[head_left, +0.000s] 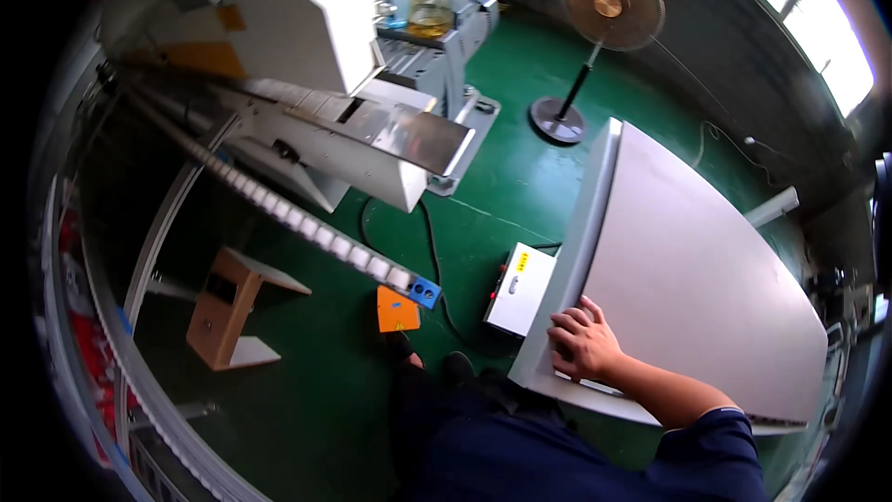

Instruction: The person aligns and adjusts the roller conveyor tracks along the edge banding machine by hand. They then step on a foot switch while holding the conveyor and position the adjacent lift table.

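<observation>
My right hand point(583, 344) rests at the near left corner of a large grey-topped cabinet point(701, 270). Its fingers are bent and curl over the pale edge, gripping it; the fingertips are partly hidden. The forearm crosses the cabinet's near side from the lower right, ending in a dark blue sleeve point(711, 442). My left hand does not appear in the picture.
A conveyor rail point(316, 234) with white blocks ends in a blue piece point(425, 293) above an orange box point(398, 310). Beside the cabinet sits a white control box point(520, 288). Cables cross the green floor point(483, 223). A fan point(609, 6) stands behind; a white machine point(297, 9) is left.
</observation>
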`<action>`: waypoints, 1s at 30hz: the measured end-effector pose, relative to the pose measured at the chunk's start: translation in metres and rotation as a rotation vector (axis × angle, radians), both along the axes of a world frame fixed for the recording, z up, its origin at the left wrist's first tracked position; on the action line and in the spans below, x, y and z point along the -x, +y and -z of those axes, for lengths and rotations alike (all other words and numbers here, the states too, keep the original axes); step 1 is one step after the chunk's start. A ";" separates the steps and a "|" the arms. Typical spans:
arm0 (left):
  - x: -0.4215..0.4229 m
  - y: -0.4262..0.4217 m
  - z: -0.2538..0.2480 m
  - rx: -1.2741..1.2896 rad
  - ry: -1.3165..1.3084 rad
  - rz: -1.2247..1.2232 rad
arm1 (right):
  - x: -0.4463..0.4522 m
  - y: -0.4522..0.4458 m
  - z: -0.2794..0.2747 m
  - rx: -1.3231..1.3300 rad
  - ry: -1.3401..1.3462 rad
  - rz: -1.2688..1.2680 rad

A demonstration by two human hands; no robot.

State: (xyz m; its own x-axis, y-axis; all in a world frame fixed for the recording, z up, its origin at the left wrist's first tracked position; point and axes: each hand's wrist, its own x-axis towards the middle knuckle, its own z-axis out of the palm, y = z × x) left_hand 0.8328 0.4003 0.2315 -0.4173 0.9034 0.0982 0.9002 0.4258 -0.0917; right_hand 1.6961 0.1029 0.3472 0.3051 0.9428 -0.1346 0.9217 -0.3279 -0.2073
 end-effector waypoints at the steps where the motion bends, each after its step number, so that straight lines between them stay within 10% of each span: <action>1: 0.001 -0.001 0.004 -0.036 -0.104 -0.040 | 0.001 0.000 0.001 -0.001 -0.001 0.004; 30: -0.158 -0.044 -0.098 -0.119 -0.262 -0.237 | 0.004 0.002 0.016 -0.181 -0.156 -0.064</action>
State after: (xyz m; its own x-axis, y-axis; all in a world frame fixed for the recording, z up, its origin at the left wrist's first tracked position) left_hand 0.9909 0.3558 0.3297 -0.6388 0.7672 0.0588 0.7614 0.6193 0.1918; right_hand 1.6926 0.1051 0.3316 0.2475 0.9654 0.0822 0.9649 -0.2379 -0.1112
